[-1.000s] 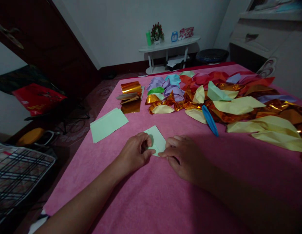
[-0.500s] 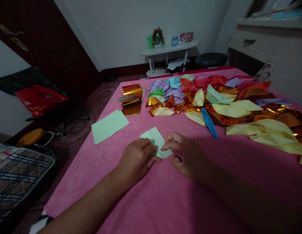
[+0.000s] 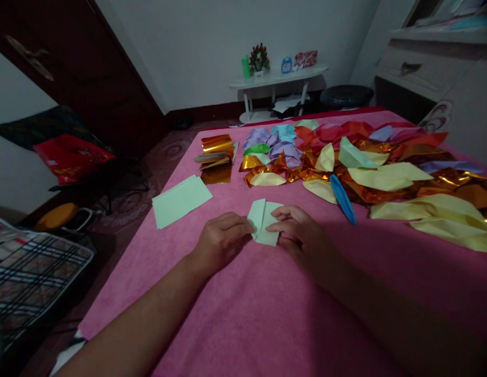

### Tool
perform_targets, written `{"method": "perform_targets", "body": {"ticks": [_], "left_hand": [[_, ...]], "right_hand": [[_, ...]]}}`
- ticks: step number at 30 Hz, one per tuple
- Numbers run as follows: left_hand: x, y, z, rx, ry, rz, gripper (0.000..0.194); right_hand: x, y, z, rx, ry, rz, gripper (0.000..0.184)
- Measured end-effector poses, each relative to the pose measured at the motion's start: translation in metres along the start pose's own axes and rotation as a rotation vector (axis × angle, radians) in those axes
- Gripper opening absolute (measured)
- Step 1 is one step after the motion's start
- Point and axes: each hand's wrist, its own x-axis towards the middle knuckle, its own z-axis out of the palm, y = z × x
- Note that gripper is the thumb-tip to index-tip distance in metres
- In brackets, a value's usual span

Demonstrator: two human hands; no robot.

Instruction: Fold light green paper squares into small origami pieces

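Turned and shifted: folded green paper, its raised strip swung round since the earlier frame, the left hand now drawn back to its edge.

Item one: folded paper (image 3: 272,224), pale green, matte, in flat layers with slanted corners on its left side. A narrow raised strip crosses it, its edges marked by shadow. I find it on the pink cloth (image 3: 235,314), between the two hands.

Direction: the strip's long axis runs away from the wearer, far end leaning slightly right. The whole outline is too nearly as wide as deep for me to name its long axis.

Item two: left hand (image 3: 224,240), back up, reaching in from the lower left, fingertips closed together on the paper's near left edge.

Item three: right hand (image 3: 302,235), reaching in from the lower right, fingers bent over the right side, clamped on it with the thumb low at the edge, partly hidden from me.

Also listed: stack of pale green sheets (image 3: 183,203), beyond and left of the left hand; orange foil sheets (image 3: 218,174), just past the stack; blue oval object (image 3: 343,200), against the heap of coloured folded papers (image 3: 385,177) at right.
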Motion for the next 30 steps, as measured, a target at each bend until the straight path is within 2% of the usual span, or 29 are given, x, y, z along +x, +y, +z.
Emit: {"method": "perform_targets", "body": {"ticks": [3, 5, 9, 11, 18, 20, 23, 26, 30], "left_hand": [[-0.002, 0.004, 0.003, -0.002, -0.071, -0.003, 0.015], [-0.002, 0.011, 0.002, 0.029, -0.143, -0.009, 0.015], [0.001, 0.024, -0.005, 0.098, -0.260, -0.041, 0.018], [0.002, 0.026, -0.009, 0.094, -0.295, -0.051, 0.021], [0.002, 0.024, -0.013, -0.098, -0.280, -0.065, 0.027], [0.003, 0.025, -0.014, -0.148, -0.293, -0.091, 0.024], [0.005, 0.026, -0.016, -0.197, -0.295, -0.111, 0.017], [0.007, 0.025, -0.017, -0.224, -0.289, -0.117, 0.012], [0.007, 0.025, -0.016, -0.237, -0.294, -0.131, 0.010]], "right_hand": [[-0.001, -0.001, 0.000, -0.043, 0.018, -0.122, 0.024], [-0.001, -0.001, -0.001, -0.054, -0.029, -0.167, 0.023], [-0.002, -0.004, -0.004, -0.106, -0.183, -0.130, 0.013], [-0.002, -0.006, -0.005, -0.127, -0.219, -0.112, 0.009], [-0.003, -0.007, -0.003, -0.072, -0.253, -0.132, 0.010], [-0.003, -0.007, -0.003, -0.056, -0.261, -0.110, 0.007], [-0.003, -0.006, -0.003, -0.027, -0.259, -0.081, 0.013], [-0.003, -0.006, -0.002, 0.017, -0.248, -0.029, 0.009], [0.000, -0.007, -0.001, 0.007, -0.239, 0.054, 0.014]]}}
